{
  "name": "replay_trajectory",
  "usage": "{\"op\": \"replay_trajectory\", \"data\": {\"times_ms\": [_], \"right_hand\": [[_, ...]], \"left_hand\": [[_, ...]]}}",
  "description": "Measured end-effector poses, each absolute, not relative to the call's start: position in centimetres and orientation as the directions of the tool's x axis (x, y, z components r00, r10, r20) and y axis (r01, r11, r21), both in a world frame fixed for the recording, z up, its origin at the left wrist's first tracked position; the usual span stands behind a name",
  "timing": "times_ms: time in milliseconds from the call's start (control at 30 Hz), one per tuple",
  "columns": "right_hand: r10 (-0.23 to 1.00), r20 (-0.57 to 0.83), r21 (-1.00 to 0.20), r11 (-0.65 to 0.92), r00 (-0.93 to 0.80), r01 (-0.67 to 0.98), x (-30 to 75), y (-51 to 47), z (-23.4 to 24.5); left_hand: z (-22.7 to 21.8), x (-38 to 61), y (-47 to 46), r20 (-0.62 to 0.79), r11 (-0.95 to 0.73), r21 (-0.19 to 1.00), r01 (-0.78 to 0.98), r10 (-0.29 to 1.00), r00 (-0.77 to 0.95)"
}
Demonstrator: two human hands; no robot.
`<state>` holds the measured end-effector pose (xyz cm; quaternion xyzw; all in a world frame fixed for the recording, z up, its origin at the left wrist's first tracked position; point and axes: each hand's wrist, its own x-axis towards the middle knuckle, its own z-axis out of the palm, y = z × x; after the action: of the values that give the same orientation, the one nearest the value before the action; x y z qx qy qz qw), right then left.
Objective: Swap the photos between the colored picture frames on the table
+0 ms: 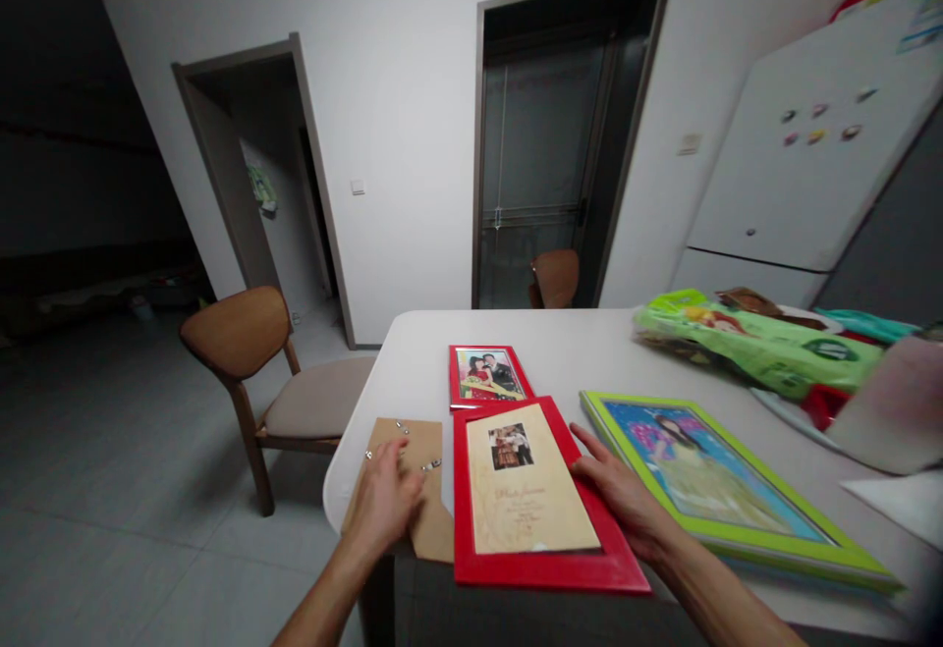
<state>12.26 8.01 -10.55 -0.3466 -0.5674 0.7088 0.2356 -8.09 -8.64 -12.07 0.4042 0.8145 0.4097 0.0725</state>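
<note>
A red photo frame (478, 529) with a cream printed paper (526, 519) inside is tilted up at the table's front edge. My right hand (615, 490) grips its right side. On the left, my left hand (387, 490) is over a brown backing board (423, 441) with small metal clips, its fingers loosely bent and apart. Whether they touch the board is hard to see. The board's near end reaches past the table edge. Behind the held frame lies a smaller red photo frame (490, 377) with a picture of two people.
A lime-green picture frame (737, 480) lies on the white table (575, 343) to the right. Beyond it are a green plastic package (766, 343) and other items. A wooden chair (240, 333) stands to the left, and a white fridge (788, 176) at the back right.
</note>
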Motion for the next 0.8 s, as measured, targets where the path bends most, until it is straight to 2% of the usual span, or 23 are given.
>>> {"op": "replay_trajectory", "data": {"times_ms": [67, 133, 233, 333, 433, 500, 567, 600, 733, 800], "right_hand": [[0.725, -0.218, -0.950, -0.310, -0.654, -0.026, 12.2, 7.4, -9.6], [0.736, -0.202, -0.950, -0.307, -0.646, -0.053, 12.0, 6.8, -8.6], [0.758, -0.165, -0.973, -0.231, -0.631, -0.023, 11.7, 6.5, -7.8], [0.780, -0.114, -0.993, -0.108, -0.616, 0.046, 11.7, 7.1, -8.2], [0.822, -0.056, -0.976, 0.076, -0.567, 0.206, 11.9, 8.5, -9.5], [0.841, 0.024, -0.886, 0.268, -0.541, 0.378, 12.2, 9.2, -10.2], [0.833, 0.112, -0.722, 0.443, -0.542, 0.531, 12.7, 9.3, -10.7], [0.830, 0.135, -0.679, 0.476, -0.542, 0.559, 13.0, 9.2, -10.8], [0.856, 0.165, -0.611, 0.478, -0.490, 0.631, 13.5, 8.7, -11.4], [0.873, 0.158, -0.572, 0.461, -0.461, 0.678, 13.5, 9.0, -11.9]], "left_hand": [[-11.6, -4.4, -7.5, 0.225, 0.248, 0.734, 0.632, 0.790, -0.571], [-11.0, -0.9, -6.5, 0.265, 0.075, 0.758, 0.648, 0.873, -0.410], [-10.0, 2.5, -5.5, 0.345, -0.065, 0.705, 0.707, 0.902, -0.261], [-8.9, 3.0, -5.1, 0.436, -0.137, 0.604, 0.785, 0.881, -0.182], [-8.0, 1.3, -5.5, 0.523, -0.097, 0.575, 0.812, 0.807, -0.274], [-7.7, -0.4, -6.5, 0.528, 0.002, 0.648, 0.762, 0.720, -0.451], [-8.1, -2.3, -7.9, 0.427, 0.119, 0.770, 0.627, 0.634, -0.645], [-8.6, -3.3, -8.7, 0.356, 0.143, 0.823, 0.549, 0.624, -0.696], [-12.1, -7.3, -10.3, 0.045, 0.233, 0.940, 0.249, 0.638, -0.769], [-14.0, -8.6, -10.0, -0.034, 0.329, 0.914, 0.239, 0.646, -0.762]]}}
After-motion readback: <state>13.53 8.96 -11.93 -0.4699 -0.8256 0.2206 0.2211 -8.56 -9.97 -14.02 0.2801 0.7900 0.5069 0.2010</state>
